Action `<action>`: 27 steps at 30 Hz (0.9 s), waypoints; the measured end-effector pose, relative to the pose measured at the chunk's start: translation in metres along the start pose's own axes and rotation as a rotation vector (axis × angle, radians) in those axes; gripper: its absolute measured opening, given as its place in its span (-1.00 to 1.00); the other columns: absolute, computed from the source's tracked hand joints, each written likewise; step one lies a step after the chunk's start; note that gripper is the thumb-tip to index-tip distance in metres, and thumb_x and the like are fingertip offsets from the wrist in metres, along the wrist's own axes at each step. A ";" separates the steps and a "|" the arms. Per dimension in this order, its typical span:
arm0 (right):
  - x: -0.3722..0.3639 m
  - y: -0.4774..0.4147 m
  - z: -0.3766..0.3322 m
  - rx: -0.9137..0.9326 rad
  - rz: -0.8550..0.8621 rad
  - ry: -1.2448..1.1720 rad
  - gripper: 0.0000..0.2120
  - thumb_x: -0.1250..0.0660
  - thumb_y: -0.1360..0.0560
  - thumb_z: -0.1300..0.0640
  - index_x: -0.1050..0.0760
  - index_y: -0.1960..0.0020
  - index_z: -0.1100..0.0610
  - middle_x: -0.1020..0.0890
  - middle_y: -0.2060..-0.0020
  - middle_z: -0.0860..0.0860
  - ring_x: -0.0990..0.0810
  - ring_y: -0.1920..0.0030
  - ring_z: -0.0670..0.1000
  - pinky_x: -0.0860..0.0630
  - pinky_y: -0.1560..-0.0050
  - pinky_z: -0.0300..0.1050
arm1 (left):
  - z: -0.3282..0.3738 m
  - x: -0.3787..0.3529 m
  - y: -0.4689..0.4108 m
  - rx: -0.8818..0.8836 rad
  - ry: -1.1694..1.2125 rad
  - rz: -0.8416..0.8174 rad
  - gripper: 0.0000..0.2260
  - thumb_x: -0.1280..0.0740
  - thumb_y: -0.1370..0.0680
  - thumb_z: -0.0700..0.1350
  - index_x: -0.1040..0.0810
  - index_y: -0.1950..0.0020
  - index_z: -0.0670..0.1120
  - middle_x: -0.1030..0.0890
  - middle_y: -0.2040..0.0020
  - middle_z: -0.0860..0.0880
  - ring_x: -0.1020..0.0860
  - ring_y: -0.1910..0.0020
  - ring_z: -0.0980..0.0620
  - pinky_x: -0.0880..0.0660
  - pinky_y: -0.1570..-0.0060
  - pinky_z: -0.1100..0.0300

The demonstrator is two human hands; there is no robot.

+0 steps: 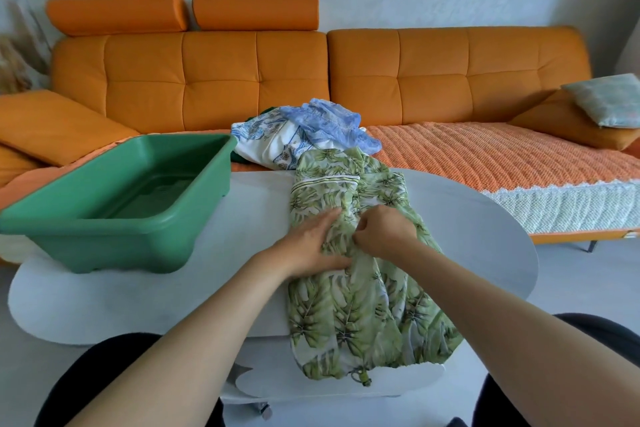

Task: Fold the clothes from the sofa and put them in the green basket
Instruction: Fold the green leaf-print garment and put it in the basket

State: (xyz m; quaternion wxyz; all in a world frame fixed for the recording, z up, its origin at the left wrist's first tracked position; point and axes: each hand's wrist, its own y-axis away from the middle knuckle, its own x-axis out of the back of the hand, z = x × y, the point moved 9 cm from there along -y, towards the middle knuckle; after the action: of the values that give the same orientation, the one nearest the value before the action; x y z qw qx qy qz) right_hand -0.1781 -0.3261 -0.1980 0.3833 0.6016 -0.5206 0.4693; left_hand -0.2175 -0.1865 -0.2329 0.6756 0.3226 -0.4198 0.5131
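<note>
Right hand (384, 232) pinching leaf-print garment (363, 315), fingertips hidden

R hand (384, 230) fingertips tucked out of sight in folds of leaf-print shirt (363, 308). Dark green garment (239, 158) mostly hidden under blue-white clothes (277, 142) & behind green basket (114, 232). Patterned pillow (609, 100) cut off at R edge; knees (588, 333) cut off at btm.

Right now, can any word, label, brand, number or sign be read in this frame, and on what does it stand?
No readable text anywhere in this view.
green basket: plain plastic, no label visible.
leaf-print garment: pattern and striped trim only, no tag visible.
pile of clothes on the orange sofa: prints only, no lettering.
</note>
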 end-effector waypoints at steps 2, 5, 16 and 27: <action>0.008 -0.005 0.009 -0.014 -0.001 0.134 -0.92 -0.26 -0.46 0.12 -0.49 0.20 0.08 -0.57 0.30 -0.04 -0.52 0.37 -0.03 -0.42 0.41 -0.22 | -0.014 -0.015 -0.006 0.054 -0.103 -0.108 0.08 -0.28 -0.30 0.55 0.24 -0.61 0.20 0.14 -0.64 0.12 0.12 -0.61 0.03 0.03 -0.56 -0.10; -0.007 -0.009 0.022 -0.006 -0.195 0.281 -0.86 -0.21 -0.51 0.08 -0.41 0.19 0.11 -0.51 0.25 -0.04 -0.51 0.29 -0.02 -0.50 0.29 -0.16 | -0.028 -0.027 -0.014 0.094 -0.220 -0.212 0.10 -0.16 -0.25 0.65 0.32 -0.57 0.25 0.26 -0.62 0.10 0.25 -0.60 0.01 0.15 -0.54 -0.15; -0.009 -0.062 0.008 -0.051 -0.111 0.044 -0.57 -0.13 -0.56 -0.22 -0.46 0.16 0.13 -0.59 0.20 0.02 -0.59 0.21 0.04 -0.52 0.21 -0.10 | -0.022 0.034 -0.078 -0.059 -0.219 0.187 -0.51 -0.07 -0.68 0.15 -0.17 -0.60 0.04 -0.20 -0.60 0.03 -0.14 -0.56 0.03 -0.10 -0.52 0.05; -0.001 -0.142 -0.005 -0.017 0.046 -0.082 -0.60 -0.23 -0.47 0.03 -0.35 -0.26 0.13 -0.58 0.03 0.05 -0.61 0.10 0.05 -0.53 0.30 -0.10 | -0.080 0.049 -0.139 0.135 -0.359 0.204 -0.49 0.05 -0.65 0.24 -0.39 -0.46 0.02 -0.40 -0.43 -0.08 -0.27 -0.43 -0.09 -0.21 -0.37 -0.07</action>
State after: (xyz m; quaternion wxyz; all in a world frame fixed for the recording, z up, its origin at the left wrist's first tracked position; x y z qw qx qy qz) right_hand -0.0394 -0.2977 -0.1940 0.3557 0.6049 -0.5537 0.4484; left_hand -0.0590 -0.1334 -0.2241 0.5114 0.4091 -0.5285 0.5402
